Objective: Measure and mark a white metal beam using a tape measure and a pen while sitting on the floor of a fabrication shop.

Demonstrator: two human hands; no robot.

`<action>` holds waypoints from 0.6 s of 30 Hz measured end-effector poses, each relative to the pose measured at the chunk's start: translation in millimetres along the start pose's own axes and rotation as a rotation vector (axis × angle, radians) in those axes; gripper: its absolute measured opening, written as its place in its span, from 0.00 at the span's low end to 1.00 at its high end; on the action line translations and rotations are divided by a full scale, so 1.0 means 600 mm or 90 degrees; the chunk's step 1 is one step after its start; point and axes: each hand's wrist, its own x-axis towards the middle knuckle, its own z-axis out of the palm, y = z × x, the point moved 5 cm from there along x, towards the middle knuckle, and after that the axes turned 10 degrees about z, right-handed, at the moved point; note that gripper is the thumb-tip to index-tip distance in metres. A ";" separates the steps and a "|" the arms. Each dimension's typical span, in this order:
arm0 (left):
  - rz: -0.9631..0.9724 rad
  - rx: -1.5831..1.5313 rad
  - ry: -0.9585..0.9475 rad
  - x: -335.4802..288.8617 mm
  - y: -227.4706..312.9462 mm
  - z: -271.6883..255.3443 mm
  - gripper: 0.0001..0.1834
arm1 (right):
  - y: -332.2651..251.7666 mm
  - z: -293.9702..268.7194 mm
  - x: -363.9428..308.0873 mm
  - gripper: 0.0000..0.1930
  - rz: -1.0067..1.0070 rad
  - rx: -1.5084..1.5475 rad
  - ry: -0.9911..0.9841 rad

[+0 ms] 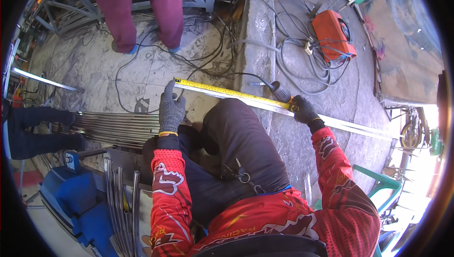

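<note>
My left hand (pixel 171 110), in a grey knit glove, has its index finger stretched up to the end of the yellow tape blade (pixel 227 90); thumb and finger are apart. The blade runs rightward along a long, bright metal bar (pixel 336 122) that crosses over my bent knee. At the other end my gloved right hand (pixel 305 109) is closed around the tape measure (pixel 292 104), beside the bar. Just behind the blade, near my right hand, lies a dark corded power tool (pixel 280 91), partly hidden by it.
An orange-red machine (pixel 333 35) with coiled cables stands at the back right. Shiny metal tubes (pixel 118 127) lie to the left, near a blue machine (pixel 75 195). Two other people's legs (pixel 161 11) (pixel 42 129) show at the back and left. A concrete ledge (pixel 259 34) crosses the floor.
</note>
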 end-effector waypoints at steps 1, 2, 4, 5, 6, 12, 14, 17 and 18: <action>-0.001 -0.012 -0.001 0.000 -0.002 0.000 0.37 | 0.000 0.000 0.000 0.29 0.000 0.000 0.000; -0.003 -0.024 -0.002 0.000 -0.004 0.001 0.37 | 0.000 0.000 0.000 0.29 0.000 0.000 0.000; 0.005 -0.028 0.003 0.001 -0.006 0.003 0.36 | 0.002 0.000 0.000 0.29 -0.004 0.002 0.001; 0.013 -0.033 0.008 0.002 -0.005 0.004 0.36 | 0.004 0.000 0.000 0.29 -0.007 0.004 0.002; 0.013 -0.033 0.007 0.003 -0.007 0.004 0.36 | 0.006 0.000 0.001 0.29 -0.007 0.003 0.002; 0.005 -0.031 0.038 0.005 -0.015 -0.008 0.30 | -0.002 0.001 0.000 0.29 0.003 0.010 -0.009; -0.005 -0.057 0.039 0.005 -0.009 -0.008 0.29 | 0.000 -0.001 -0.001 0.29 0.021 0.014 -0.008; -0.024 -0.092 0.032 0.005 -0.005 -0.010 0.30 | 0.000 -0.003 -0.002 0.28 0.020 0.005 -0.002; -0.023 -0.093 0.033 0.006 -0.003 -0.011 0.30 | 0.001 -0.005 -0.002 0.28 0.020 0.005 -0.001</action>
